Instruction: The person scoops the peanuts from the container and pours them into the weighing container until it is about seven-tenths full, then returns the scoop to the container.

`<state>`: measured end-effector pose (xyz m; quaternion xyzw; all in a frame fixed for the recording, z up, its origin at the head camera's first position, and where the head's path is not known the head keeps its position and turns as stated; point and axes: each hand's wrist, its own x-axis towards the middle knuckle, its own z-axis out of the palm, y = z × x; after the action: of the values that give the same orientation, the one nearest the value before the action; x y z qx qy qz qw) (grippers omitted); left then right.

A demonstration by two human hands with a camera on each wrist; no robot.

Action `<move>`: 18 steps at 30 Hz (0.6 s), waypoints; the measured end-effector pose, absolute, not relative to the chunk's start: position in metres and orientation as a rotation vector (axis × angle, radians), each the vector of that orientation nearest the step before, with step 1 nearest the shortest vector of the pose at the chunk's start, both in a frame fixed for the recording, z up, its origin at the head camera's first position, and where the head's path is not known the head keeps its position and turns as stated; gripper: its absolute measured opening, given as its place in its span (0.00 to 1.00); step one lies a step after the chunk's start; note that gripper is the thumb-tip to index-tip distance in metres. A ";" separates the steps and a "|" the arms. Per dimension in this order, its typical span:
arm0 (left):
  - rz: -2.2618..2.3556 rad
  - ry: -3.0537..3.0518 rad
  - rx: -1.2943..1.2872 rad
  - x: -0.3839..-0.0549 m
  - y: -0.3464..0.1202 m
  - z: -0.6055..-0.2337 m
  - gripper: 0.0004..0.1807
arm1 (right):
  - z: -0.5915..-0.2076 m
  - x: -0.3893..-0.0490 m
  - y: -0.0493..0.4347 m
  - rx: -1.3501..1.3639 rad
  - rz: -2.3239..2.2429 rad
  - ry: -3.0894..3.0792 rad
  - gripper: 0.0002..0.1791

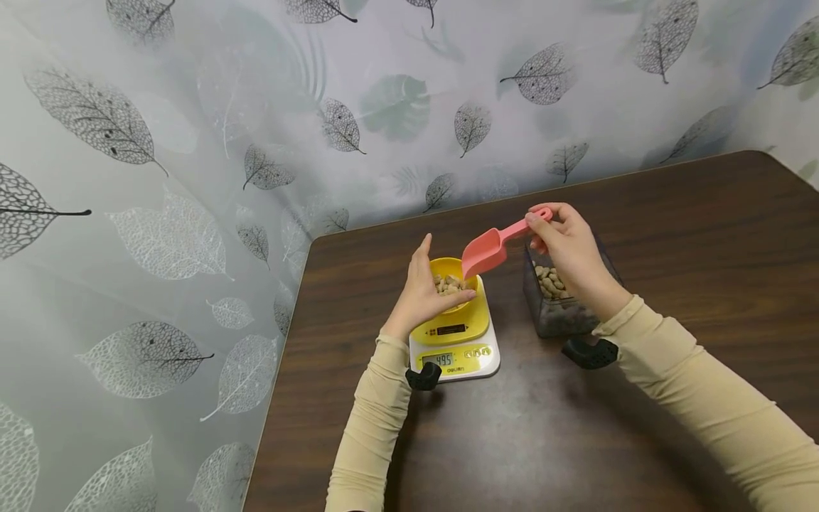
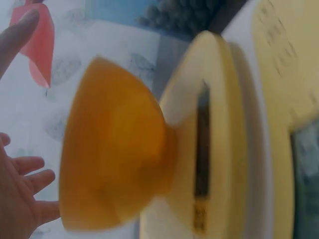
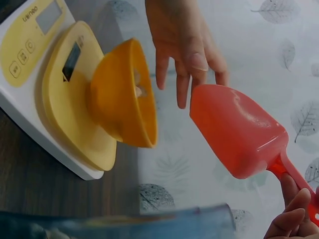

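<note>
Grasps the pink scoop (image 1: 484, 254) in the right hand (image 1: 568, 247), nose-down just above the right rim of the yellow bowl (image 1: 446, 266); spreads the left hand (image 1: 422, 293), gripping nothing, around the bowl's left; might scatter peanuts (image 1: 446, 286) outside the bowl through tipping too far right.

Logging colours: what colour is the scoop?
The scoop is coral pink, best seen in the head view.

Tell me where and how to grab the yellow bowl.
Yellow bowl: likely cupped by its outer wall below the rim, from the person's left. It flares above a narrower base; peanuts lie inside and the pink scoop hangs at the right.
</note>
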<state>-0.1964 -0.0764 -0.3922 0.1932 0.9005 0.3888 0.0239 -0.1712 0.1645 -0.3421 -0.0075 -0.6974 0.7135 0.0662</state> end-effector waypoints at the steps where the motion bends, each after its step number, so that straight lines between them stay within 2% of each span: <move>1: 1.205 2.776 0.611 -0.197 -0.072 -0.391 0.65 | -0.341 -0.171 0.167 -0.023 2.171 -2.069 0.15; 18: 1.153 2.611 0.842 -0.194 0.009 -0.377 0.65 | -0.331 -0.159 0.231 -0.036 2.335 -1.588 0.13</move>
<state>-0.1941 0.0090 -0.3767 0.2821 0.8743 0.3862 0.0827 -0.1585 0.2308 -0.3308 -0.0125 -0.5552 0.8165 0.1580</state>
